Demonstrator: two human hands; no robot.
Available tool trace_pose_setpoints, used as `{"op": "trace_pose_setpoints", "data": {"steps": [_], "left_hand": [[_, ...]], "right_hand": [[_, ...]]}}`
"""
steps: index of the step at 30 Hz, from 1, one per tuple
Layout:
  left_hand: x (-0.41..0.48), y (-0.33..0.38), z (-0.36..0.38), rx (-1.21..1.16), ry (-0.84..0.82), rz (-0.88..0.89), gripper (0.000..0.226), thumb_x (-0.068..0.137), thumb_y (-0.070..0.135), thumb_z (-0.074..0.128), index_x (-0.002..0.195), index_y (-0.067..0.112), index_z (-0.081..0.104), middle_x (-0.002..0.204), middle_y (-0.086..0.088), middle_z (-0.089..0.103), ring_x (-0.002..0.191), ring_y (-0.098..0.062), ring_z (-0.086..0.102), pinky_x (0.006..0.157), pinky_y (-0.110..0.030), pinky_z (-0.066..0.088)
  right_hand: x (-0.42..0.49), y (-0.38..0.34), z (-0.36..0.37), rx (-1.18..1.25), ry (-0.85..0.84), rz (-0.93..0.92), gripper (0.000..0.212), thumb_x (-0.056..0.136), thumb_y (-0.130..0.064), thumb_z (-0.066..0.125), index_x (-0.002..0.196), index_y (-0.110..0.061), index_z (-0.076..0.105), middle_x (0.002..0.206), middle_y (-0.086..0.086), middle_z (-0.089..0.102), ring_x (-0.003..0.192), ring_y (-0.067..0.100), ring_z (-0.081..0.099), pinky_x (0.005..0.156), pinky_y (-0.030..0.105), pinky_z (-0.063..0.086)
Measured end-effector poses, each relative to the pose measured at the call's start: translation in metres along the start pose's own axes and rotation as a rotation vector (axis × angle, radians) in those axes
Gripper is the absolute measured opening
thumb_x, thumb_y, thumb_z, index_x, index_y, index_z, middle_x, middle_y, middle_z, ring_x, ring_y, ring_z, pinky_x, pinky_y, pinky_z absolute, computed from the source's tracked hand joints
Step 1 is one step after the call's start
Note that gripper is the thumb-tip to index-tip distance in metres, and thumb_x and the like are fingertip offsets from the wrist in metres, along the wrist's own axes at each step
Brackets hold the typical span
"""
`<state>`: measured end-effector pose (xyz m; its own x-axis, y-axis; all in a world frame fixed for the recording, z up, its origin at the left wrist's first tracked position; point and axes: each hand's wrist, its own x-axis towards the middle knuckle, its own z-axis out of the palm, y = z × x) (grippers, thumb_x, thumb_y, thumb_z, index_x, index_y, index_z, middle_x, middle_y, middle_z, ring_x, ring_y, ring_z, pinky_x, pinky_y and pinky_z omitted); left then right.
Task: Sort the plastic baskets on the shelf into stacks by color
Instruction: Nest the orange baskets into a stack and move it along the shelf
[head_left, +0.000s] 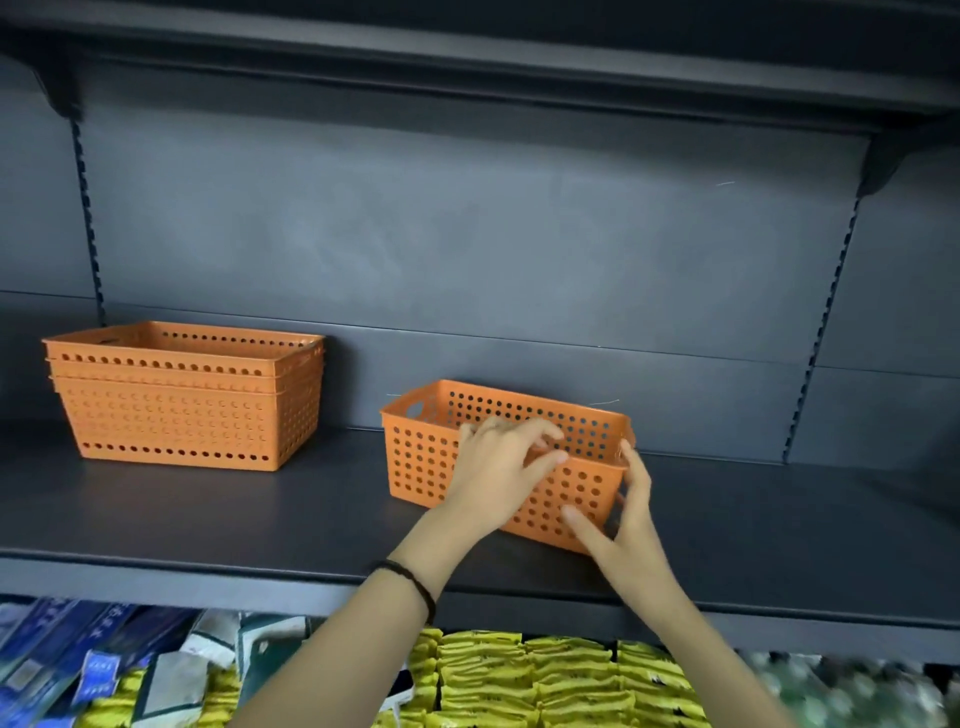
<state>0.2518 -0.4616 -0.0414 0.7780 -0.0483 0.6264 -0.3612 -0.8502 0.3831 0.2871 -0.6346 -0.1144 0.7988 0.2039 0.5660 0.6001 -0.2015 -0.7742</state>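
Note:
A single orange perforated basket (423, 457) stands on the dark shelf (208, 514), right of the middle. My left hand (498, 467) lies over its front rim with fingers curled onto the edge. My right hand (623, 519) clasps its right front corner, thumb on the front wall and fingers around the side. A stack of three nested orange baskets (182, 400) stands on the same shelf at the left, apart from both hands.
The grey back panel (467, 234) and an upper shelf (467, 62) close in the space above. Below the shelf's front edge lie yellow packets (545, 680) and blue and white packages (78, 665).

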Motion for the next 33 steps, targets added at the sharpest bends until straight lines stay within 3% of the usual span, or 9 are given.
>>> {"op": "trace_pose_setpoints", "data": {"steps": [4,7,11,15,19,23,27,29,33], "left_hand": [[-0.007,-0.018,-0.017,-0.154,0.204,0.067,0.047,0.094,0.035,0.065,0.139,0.021,0.06,0.142,0.001,0.059,0.135,-0.015,0.047,0.115,-0.033,0.034],[-0.015,-0.054,-0.029,-0.027,0.481,-0.155,0.065,0.085,0.031,0.078,0.144,0.015,0.055,0.151,-0.009,0.05,0.139,-0.025,0.039,0.112,-0.045,0.034],[-0.028,-0.085,-0.035,-0.234,0.303,-0.531,0.102,0.082,0.046,0.08,0.161,0.013,0.023,0.165,-0.014,0.031,0.153,-0.033,0.028,0.12,-0.045,0.028],[-0.033,-0.092,-0.036,-0.481,0.191,-0.547,0.075,0.096,0.03,0.069,0.158,0.021,0.027,0.123,0.0,0.058,0.13,-0.025,0.058,0.093,-0.021,0.041],[-0.032,-0.096,-0.063,-0.457,0.303,-0.449,0.061,0.097,0.028,0.067,0.151,0.024,0.038,0.115,0.004,0.063,0.113,-0.019,0.065,0.076,-0.012,0.045],[-0.027,-0.111,-0.117,-0.39,0.437,-0.33,0.057,0.097,0.028,0.066,0.149,0.022,0.042,0.123,-0.004,0.069,0.11,-0.024,0.067,0.088,-0.022,0.046],[-0.025,-0.146,-0.182,-0.354,0.507,-0.327,0.044,0.101,0.04,0.057,0.142,0.025,0.051,0.099,0.01,0.067,0.088,0.007,0.064,0.09,-0.028,0.052],[-0.024,-0.165,-0.209,-0.338,0.48,-0.328,0.038,0.1,0.049,0.055,0.132,0.029,0.06,0.106,0.011,0.071,0.104,-0.007,0.067,0.102,-0.043,0.053],[-0.012,-0.191,-0.254,-0.328,0.423,-0.354,0.039,0.1,0.043,0.058,0.136,0.028,0.059,0.106,0.007,0.072,0.099,-0.013,0.069,0.097,-0.042,0.056]], "right_hand": [[0.021,0.011,-0.021,0.073,0.026,0.048,0.071,0.088,-0.013,0.065,0.132,-0.055,0.027,0.131,-0.017,0.049,0.118,0.0,0.054,0.102,0.043,0.047],[0.027,0.018,-0.032,0.127,-0.057,0.078,0.072,0.091,-0.011,0.06,0.138,-0.052,0.024,0.138,-0.012,0.047,0.127,0.008,0.05,0.104,0.042,0.045],[0.03,0.016,-0.028,0.18,-0.095,0.1,0.071,0.093,-0.007,0.055,0.137,-0.051,0.022,0.135,-0.009,0.052,0.115,-0.003,0.057,0.092,0.026,0.048],[0.033,0.009,-0.014,0.234,-0.062,0.106,0.069,0.093,-0.005,0.054,0.138,-0.047,0.023,0.123,-0.015,0.058,0.107,-0.009,0.06,0.084,0.022,0.054],[0.042,-0.018,0.004,0.301,-0.001,0.025,0.073,0.088,-0.026,0.059,0.14,-0.053,0.014,0.126,-0.022,0.058,0.112,-0.013,0.056,0.087,0.013,0.05],[0.066,-0.057,0.037,0.349,-0.004,-0.095,0.074,0.097,-0.002,0.047,0.14,-0.05,0.01,0.132,-0.024,0.049,0.116,-0.016,0.051,0.087,0.006,0.045],[0.087,-0.093,0.089,0.347,-0.007,-0.184,0.073,0.097,-0.004,0.048,0.141,-0.05,0.013,0.139,-0.015,0.051,0.126,-0.006,0.049,0.102,0.017,0.042],[0.098,-0.113,0.115,0.349,0.035,-0.226,0.072,0.098,-0.005,0.048,0.141,-0.053,0.016,0.147,-0.003,0.048,0.132,0.002,0.046,0.109,0.027,0.038],[0.126,-0.153,0.153,0.353,0.076,-0.304,0.073,0.096,0.003,0.045,0.14,-0.05,0.022,0.146,0.004,0.049,0.13,0.013,0.05,0.113,0.042,0.035]]}}
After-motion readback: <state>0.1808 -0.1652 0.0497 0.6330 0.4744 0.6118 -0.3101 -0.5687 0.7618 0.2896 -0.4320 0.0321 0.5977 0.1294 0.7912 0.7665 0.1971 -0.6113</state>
